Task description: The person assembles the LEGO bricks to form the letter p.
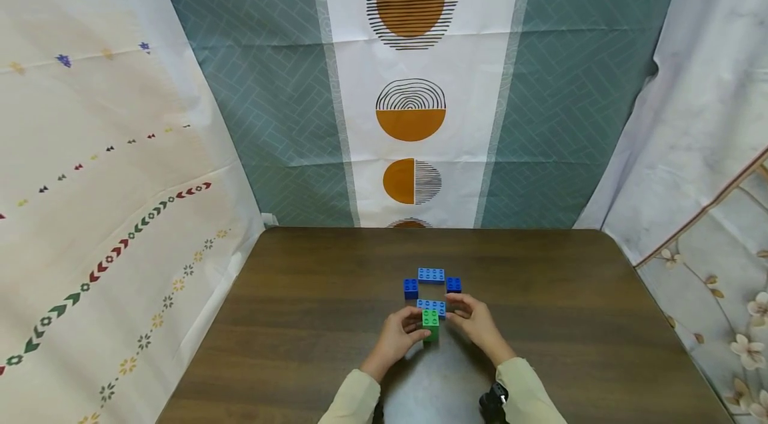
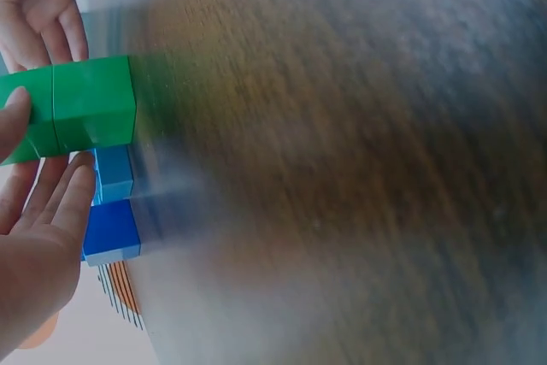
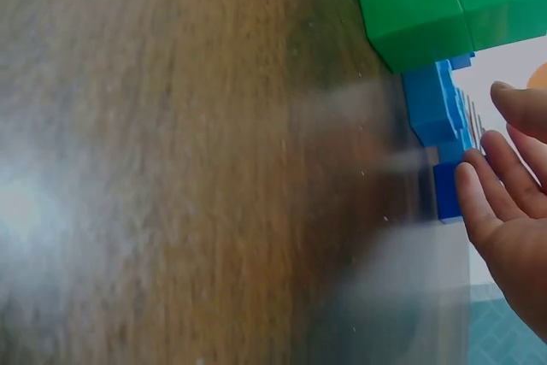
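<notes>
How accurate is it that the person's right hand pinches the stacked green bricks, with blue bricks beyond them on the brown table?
One slip: the left hand pinches the stacked green bricks, not the right hand, as the head view shows. The blue bricks are indeed beyond them on the brown table.

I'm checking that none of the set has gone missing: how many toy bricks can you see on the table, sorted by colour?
Light blue bricks: 2
Dark blue bricks: 2
Green bricks, one on top of the other: 2
Total: 6 bricks in view
</notes>
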A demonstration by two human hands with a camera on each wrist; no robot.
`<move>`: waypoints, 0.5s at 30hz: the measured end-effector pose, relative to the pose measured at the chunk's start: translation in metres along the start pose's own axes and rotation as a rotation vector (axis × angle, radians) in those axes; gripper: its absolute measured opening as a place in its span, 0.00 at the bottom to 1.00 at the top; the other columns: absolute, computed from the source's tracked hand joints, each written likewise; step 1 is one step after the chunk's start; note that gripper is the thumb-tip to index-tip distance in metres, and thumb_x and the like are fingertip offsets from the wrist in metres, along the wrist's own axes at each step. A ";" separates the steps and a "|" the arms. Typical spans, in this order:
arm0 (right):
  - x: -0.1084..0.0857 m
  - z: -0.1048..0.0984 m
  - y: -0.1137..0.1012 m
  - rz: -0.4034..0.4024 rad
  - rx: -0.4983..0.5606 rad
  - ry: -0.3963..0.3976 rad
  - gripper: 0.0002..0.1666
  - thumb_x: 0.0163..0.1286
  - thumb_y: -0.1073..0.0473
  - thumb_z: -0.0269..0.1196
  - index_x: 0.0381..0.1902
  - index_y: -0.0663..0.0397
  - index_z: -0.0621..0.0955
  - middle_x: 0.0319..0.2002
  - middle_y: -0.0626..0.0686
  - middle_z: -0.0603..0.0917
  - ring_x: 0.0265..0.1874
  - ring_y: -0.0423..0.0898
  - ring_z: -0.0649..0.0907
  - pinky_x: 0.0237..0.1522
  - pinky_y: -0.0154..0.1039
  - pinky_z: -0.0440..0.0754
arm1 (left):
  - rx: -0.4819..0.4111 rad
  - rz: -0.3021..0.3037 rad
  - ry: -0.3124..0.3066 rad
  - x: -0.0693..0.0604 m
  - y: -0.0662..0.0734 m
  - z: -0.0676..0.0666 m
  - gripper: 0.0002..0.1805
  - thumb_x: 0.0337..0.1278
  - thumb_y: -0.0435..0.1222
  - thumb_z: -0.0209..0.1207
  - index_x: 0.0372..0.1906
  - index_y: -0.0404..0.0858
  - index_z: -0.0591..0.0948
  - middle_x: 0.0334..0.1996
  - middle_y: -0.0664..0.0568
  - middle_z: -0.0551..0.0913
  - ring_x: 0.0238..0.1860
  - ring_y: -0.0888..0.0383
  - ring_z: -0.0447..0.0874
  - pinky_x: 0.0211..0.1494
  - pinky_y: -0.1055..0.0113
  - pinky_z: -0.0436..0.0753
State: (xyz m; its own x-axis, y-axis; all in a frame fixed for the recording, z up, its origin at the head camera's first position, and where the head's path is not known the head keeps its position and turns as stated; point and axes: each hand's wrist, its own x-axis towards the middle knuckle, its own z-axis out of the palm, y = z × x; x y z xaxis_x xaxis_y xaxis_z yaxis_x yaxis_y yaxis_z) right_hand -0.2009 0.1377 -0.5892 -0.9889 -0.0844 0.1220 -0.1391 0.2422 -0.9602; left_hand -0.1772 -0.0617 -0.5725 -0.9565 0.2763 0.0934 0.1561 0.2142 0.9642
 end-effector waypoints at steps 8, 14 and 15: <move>0.005 0.009 0.006 -0.001 -0.050 -0.035 0.23 0.57 0.77 0.66 0.52 0.68 0.79 0.51 0.66 0.81 0.53 0.62 0.79 0.52 0.52 0.80 | 0.011 -0.009 0.003 -0.008 0.032 -0.002 0.18 0.51 0.21 0.64 0.48 0.22 0.77 0.45 0.31 0.81 0.49 0.35 0.80 0.52 0.49 0.81; 0.007 0.015 0.009 0.010 -0.086 -0.021 0.23 0.57 0.79 0.65 0.51 0.66 0.80 0.51 0.65 0.80 0.53 0.62 0.79 0.52 0.51 0.80 | 0.004 -0.007 0.012 -0.003 0.011 0.000 0.19 0.50 0.22 0.65 0.49 0.25 0.78 0.46 0.34 0.82 0.50 0.39 0.81 0.51 0.55 0.82; 0.007 0.016 0.009 0.006 -0.103 -0.019 0.23 0.57 0.79 0.65 0.51 0.66 0.80 0.51 0.65 0.81 0.52 0.61 0.79 0.52 0.51 0.80 | 0.006 -0.012 0.012 -0.002 0.007 0.000 0.19 0.50 0.22 0.66 0.50 0.26 0.79 0.46 0.35 0.82 0.50 0.40 0.82 0.51 0.56 0.83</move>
State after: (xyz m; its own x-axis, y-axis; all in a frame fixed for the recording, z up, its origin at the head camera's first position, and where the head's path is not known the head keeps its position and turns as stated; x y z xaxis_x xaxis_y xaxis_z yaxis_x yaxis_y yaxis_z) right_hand -0.2084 0.1240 -0.6011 -0.9888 -0.1004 0.1102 -0.1382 0.3409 -0.9299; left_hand -0.1741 -0.0609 -0.5661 -0.9614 0.2620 0.0845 0.1456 0.2231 0.9639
